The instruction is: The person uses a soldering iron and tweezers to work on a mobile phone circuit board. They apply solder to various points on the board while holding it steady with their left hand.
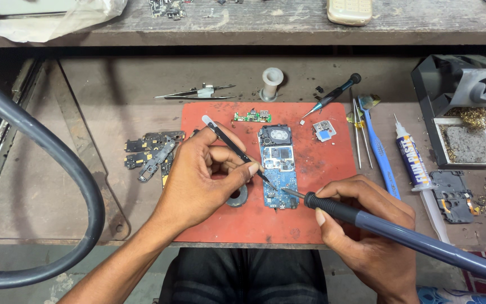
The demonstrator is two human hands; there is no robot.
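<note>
A blue phone circuit board (278, 166) lies on a red mat (310, 163) in the middle of the bench. My left hand (201, 177) grips black tweezers (233, 146), whose tip touches the board's lower part. My right hand (367, 225) holds a soldering iron (400, 233) with a dark blue handle, and its metal tip meets the board next to the tweezers' tip. A small dark ring (237, 197) sits on the mat under my left hand.
Left of the mat lie several dark phone parts (153, 152). At the back are metal tweezers (195, 93), a white spool (271, 81) and a screwdriver (333, 95). To the right are a blue brush (378, 149), a glue tube (412, 160) and an iron stand (462, 107). A thick grey cable (57, 163) loops at left.
</note>
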